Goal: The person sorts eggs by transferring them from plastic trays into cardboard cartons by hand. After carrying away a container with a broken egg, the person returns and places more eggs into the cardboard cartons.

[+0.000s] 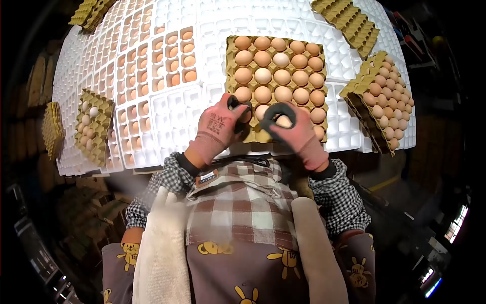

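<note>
Light falls brightest on the white plastic egg trays [174, 114], which glare toward washed-out white near the top, with soft grey shadows inside their wells; the eggs in the central pulp tray [230, 66] carry pale highlights on their crowns, and darker shading lies between them; the source of this light is out of view; the floor [387, 185] is dim, its detail mostly lost; small glaring patches, one like a window [457, 224], break the darkness at lower right; wide-angle distortion bows the outer rows of trays, and the corners fall to black; the checked apron [238, 207] is fairly crisp, while a hazy smear softens the area beside the left sleeve [177, 175]; a thin red line [0, 152] runs down the left edge.
</note>
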The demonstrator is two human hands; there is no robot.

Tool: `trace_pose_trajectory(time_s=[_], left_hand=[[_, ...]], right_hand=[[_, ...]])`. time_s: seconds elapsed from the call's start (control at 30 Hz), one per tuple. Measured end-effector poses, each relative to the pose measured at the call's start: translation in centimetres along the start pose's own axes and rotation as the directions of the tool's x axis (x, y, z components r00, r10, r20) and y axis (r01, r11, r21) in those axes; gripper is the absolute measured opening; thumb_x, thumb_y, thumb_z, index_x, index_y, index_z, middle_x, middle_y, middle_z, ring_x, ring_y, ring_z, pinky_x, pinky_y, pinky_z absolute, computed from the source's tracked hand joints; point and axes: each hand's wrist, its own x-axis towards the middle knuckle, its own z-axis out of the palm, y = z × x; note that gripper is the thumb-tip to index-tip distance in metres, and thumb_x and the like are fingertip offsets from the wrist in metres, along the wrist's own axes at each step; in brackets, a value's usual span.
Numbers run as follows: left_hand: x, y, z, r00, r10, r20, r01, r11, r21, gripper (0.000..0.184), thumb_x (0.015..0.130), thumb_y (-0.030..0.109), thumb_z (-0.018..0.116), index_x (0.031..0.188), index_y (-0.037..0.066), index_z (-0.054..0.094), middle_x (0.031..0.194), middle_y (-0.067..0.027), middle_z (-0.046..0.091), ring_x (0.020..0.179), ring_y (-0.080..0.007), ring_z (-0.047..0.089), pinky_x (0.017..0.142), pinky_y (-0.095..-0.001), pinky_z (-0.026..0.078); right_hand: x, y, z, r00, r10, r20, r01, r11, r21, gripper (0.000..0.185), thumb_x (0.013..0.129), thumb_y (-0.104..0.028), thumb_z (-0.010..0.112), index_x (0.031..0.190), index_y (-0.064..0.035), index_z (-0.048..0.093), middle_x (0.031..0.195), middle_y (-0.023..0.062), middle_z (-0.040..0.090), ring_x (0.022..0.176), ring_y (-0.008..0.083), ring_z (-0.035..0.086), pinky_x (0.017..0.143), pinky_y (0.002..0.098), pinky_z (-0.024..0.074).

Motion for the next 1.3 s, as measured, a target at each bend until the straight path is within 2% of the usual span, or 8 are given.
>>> trace_pose_trajectory(time_s=[0.17,0.3,0.33,0.43,0.57,0.7,1.03,1.3], left_hand=[[-1.1,-2.3,-2.4,0.916,-0.172,0.364,0.336,-0.17,-0.926,0.036,0.098,0.011,0.053,0.133,0.001,0.054,0.1,-0.0075,0.067,0.066,-0.0091,0.059,0.054,-0.0217,0.043],[-3.0,-2.2,-2.1,0.96,-0.184,0.209,0.241,0.171,-0.955,0.046,0.102,0.006,0.046,0.147,0.004,0.04,0.107,-0.0103,0.066,0.065,-0.0064,0.054,0.055,-0.0199,0.04],[-3.2,-2.5,-1.1,0.965,-0.212,0.155,0.203,0.232,-0.951,0.047,0.102,0.007,0.046,0.148,0.004,0.039,0.107,-0.0109,0.066,0.066,-0.0062,0.054,0.056,-0.0198,0.041],[-1.6,-3.7,-1.6,0.949,-0.31,0.052,0.177,0.392,-0.903,0.041,0.099,0.006,0.049,0.139,0.003,0.05,0.121,-0.0093,0.061,0.081,-0.0124,0.062,0.067,-0.0245,0.052],[2.7,-2.3,-2.1,0.989,-0.124,-0.086,0.126,0.992,0.028,0.039,0.08,0.023,0.067,0.12,0.026,0.068,0.119,-0.0178,0.057,0.09,-0.0338,0.066,0.076,-0.04,0.055],[4.4,-1.8,1.9,0.985,0.043,-0.168,0.0,0.969,0.249,0.015,0.088,0.021,0.058,0.099,0.016,0.067,0.091,-0.016,0.062,0.077,-0.0296,0.067,0.061,-0.0403,0.054],[-20.5,-9.0,-2.2,0.627,-0.775,-0.079,0.747,0.627,-0.222,0.064,0.068,0.028,0.083,0.127,0.018,0.061,0.118,-0.0122,0.062,0.109,-0.0312,0.059,0.09,-0.0396,0.052],[-26.7,-17.0,-0.9,0.676,-0.736,-0.03,0.736,0.672,0.08,0.033,0.081,0.029,0.072,0.114,0.029,0.07,0.127,-0.0155,0.049,0.089,-0.0315,0.068,0.077,-0.0405,0.056]], right_hand=[[1.0,-0.3,1.8,0.988,-0.155,0.026,0.113,0.587,-0.801,0.039,0.071,-0.021,0.081,0.105,-0.0086,0.066,0.11,0.014,0.06,0.099,0.0305,0.063,0.083,0.04,0.0522],[0.9,0.0,-1.3,0.962,0.267,0.055,-0.269,0.899,0.345,0.023,0.085,-0.019,0.07,0.101,-0.0029,0.067,0.1,0.0063,0.065,0.085,0.0195,0.062,0.07,0.0328,0.0521],[0.3,1.3,-0.7,0.916,-0.365,-0.168,0.383,0.92,0.088,0.025,0.096,-0.021,0.058,0.11,-0.0017,0.064,0.099,0.0064,0.063,0.078,0.0132,0.058,0.06,0.0267,0.0485],[0.9,1.2,-2.3,0.909,0.324,0.262,-0.315,0.121,0.942,0.039,0.098,-0.019,0.051,0.133,-0.003,0.049,0.097,0.0073,0.061,0.069,0.013,0.056,0.057,0.0241,0.0458],[3.6,-0.6,-2.3,0.993,-0.036,-0.11,0.045,0.996,0.078,0.029,0.088,-0.023,0.065,0.114,-0.0099,0.067,0.107,0.009,0.059,0.093,0.0167,0.061,0.075,0.0287,0.0521],[5.6,-1.2,-0.1,0.983,-0.098,0.153,0.176,0.304,-0.936,0.06,0.064,-0.034,0.086,0.119,-0.0216,0.065,0.133,0.0127,0.048,0.117,0.03,0.053,0.094,0.0404,0.0486],[-2.3,-1.3,3.5,0.952,0.141,0.272,-0.276,0.782,0.559,0.039,0.082,-0.01,0.073,0.117,0.0018,0.061,0.118,0.0116,0.063,0.108,0.0198,0.06,0.092,0.0325,0.0481],[-0.6,-2.2,21.9,0.99,-0.111,0.089,0.122,0.985,-0.123,0.047,0.068,-0.016,0.085,0.11,-0.0084,0.068,0.11,0.011,0.061,0.1,0.0277,0.062,0.088,0.038,0.0517]])
